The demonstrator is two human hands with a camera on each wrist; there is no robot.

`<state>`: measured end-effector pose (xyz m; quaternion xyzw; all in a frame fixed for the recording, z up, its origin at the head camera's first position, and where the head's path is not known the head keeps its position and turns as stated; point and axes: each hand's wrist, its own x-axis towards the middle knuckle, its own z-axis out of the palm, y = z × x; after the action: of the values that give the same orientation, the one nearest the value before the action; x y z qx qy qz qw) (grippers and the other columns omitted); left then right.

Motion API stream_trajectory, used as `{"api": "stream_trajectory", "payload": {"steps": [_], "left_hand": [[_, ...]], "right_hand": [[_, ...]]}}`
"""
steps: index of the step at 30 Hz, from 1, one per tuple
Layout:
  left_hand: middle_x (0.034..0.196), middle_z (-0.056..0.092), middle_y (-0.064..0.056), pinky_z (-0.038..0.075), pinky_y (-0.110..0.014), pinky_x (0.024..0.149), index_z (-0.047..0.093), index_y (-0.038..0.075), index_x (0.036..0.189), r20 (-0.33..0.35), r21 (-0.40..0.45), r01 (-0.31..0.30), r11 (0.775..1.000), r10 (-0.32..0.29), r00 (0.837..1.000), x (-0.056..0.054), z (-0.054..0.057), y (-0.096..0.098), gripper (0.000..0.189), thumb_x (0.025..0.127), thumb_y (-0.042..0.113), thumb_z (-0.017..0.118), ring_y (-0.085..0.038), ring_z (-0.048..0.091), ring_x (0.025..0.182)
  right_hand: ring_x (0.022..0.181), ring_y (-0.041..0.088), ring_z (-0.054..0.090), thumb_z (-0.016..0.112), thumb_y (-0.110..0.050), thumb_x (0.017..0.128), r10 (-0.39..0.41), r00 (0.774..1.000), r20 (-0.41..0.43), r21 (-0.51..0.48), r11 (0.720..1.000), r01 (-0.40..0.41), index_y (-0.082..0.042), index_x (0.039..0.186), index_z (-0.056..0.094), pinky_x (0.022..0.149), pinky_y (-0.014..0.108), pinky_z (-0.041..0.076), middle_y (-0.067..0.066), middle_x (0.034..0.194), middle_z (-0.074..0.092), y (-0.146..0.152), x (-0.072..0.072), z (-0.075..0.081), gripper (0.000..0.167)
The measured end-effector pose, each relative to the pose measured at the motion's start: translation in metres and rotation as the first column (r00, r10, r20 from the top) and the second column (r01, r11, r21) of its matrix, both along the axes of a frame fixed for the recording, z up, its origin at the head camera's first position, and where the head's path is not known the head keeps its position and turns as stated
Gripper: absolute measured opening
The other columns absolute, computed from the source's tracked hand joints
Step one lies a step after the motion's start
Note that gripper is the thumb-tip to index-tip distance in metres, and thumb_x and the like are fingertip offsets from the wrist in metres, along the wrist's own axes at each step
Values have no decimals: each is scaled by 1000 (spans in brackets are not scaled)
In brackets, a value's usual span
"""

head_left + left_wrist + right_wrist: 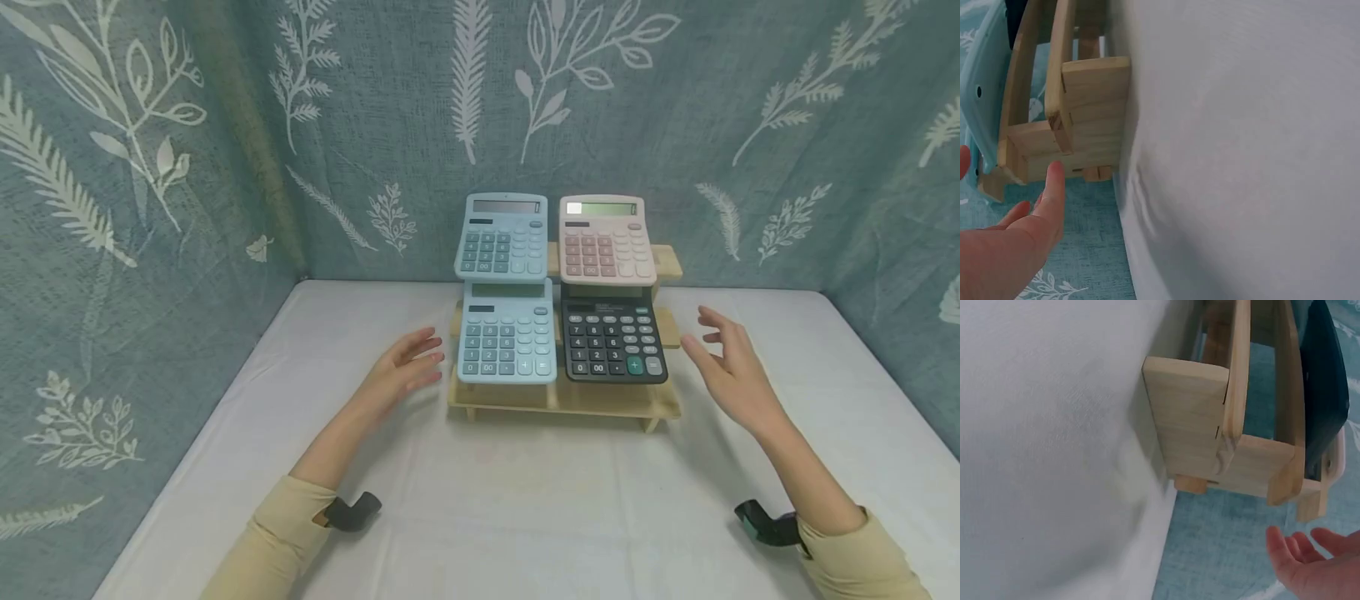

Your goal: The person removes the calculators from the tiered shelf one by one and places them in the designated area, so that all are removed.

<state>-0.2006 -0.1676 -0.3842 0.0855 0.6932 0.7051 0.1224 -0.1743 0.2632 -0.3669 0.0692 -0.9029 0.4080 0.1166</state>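
Several calculators lean on a tiered wooden stand [570, 401]. On the upper tier are a blue calculator [504, 237] at left and a pink calculator [606, 242] at right. Below them sit a light blue calculator [508, 333] and a black calculator [614, 337]. My left hand [401, 371] hovers just left of the stand, fingers relaxed and holding nothing. To the stand's right, my right hand [727, 367] is raised near the black calculator, its fingers loosely bent and apart from it. Both wrist views show the stand's side, with the left fingers [1054, 194] and right fingers [1282, 550] beside it.
A white cloth [510, 500] covers the table. Blue-green curtains [405, 100] with white leaf patterns hang behind and at both sides. Black wrist mounts [352, 512] stick out from both beige sleeves.
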Motion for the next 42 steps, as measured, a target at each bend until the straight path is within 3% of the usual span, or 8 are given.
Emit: {"api": "stream_trajectory", "payload": {"steps": [7,15,19,23,28,30,34,42], "left_hand": [[150,31,-27,45,-44,105,23,-6,150,77,-54,16,998,-12,997,-1,-9,0,59,100,10,52,-39,41,133],[149,31,-29,44,-43,106,22,-6,150,133,-72,59,996,-49,990,0,-14,1,63,99,11,54,-39,43,131],[149,30,-29,44,-43,106,21,-6,150,150,-80,77,994,-64,987,0,-14,1,63,99,12,53,-39,43,131],[149,30,-29,44,-44,106,21,-5,150,161,-83,89,992,-75,984,1,-14,2,62,99,11,52,-39,42,131],[149,31,-29,43,-46,107,21,-5,150,169,-79,109,991,-94,981,2,-16,2,62,99,11,53,-40,42,131],[149,31,-29,43,-47,107,21,-5,150,170,-78,116,990,-101,980,3,-17,2,62,99,11,53,-40,42,131],[148,32,-29,44,-46,106,22,-6,150,169,-76,121,990,-107,980,3,-18,3,63,98,10,54,-39,45,129],[146,34,-31,48,-42,102,23,-7,149,154,-60,141,988,-131,979,3,-22,5,63,96,5,54,-37,50,124]], "right_hand": [[117,44,39,45,-32,104,-12,1000,-9,10,1000,12,4,150,26,92,62,42,31,133,37,-3,2,2,61],[110,37,51,43,-35,105,12,999,37,5,1000,-13,3,150,27,82,44,53,24,124,46,-6,2,3,61],[113,39,50,43,-44,103,15,997,75,-24,1000,-13,-3,151,28,84,50,55,21,123,46,-2,-3,-6,66],[109,27,54,43,-54,99,-25,996,84,11,1000,24,-13,151,32,70,52,57,9,121,48,4,-11,-21,67],[106,33,57,43,-47,102,27,996,89,-19,999,-25,-4,147,33,78,52,56,15,120,48,-1,-3,-11,63],[105,37,57,42,-41,104,56,994,96,-33,998,-53,1,145,33,83,45,57,21,121,48,-4,2,-4,60],[103,35,58,41,-39,105,48,991,125,-22,999,-46,3,141,36,83,41,57,22,123,50,-7,7,-1,55],[93,26,61,43,-45,103,29,985,172,-40,999,-23,1,131,48,80,46,58,20,116,59,-9,8,-5,53]]}}
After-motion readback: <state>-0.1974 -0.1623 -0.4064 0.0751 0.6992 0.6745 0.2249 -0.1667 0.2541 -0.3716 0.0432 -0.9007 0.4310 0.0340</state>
